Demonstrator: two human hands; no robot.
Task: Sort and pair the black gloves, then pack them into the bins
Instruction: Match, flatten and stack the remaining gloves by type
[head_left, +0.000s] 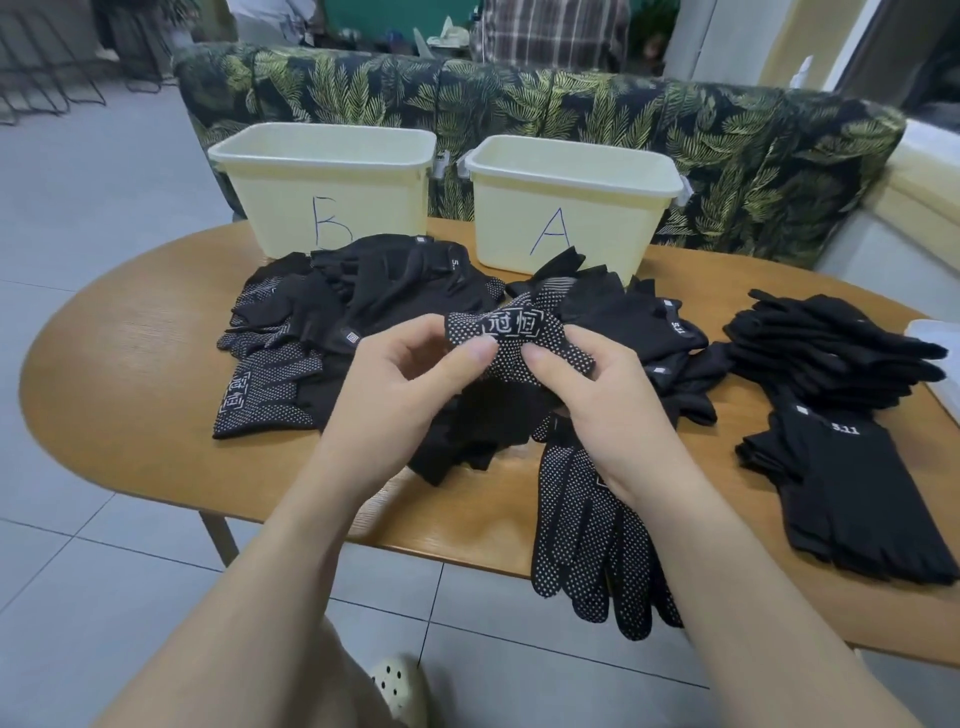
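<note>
A black glove with white grip dots (511, 332) is held above the table's middle. My left hand (410, 384) pinches its left side and my right hand (587, 395) pinches its right side, thumbs on top. Under my hands lies a loose heap of black gloves (358, 312). A dotted glove (587, 540) lies flat near the front edge, fingers toward me. Sorted plain black gloves sit at the right in a back stack (826, 348) and a front stack (857, 493). Two pale yellow bins stand at the back: bin B (322, 202) and bin A (571, 213).
The oval wooden table (130, 374) stands on a tiled floor. A leaf-patterned sofa (727, 156) runs behind the bins. Something white (935, 338) shows at the table's right edge. My foot in a pale clog (400, 686) is below the table's front edge.
</note>
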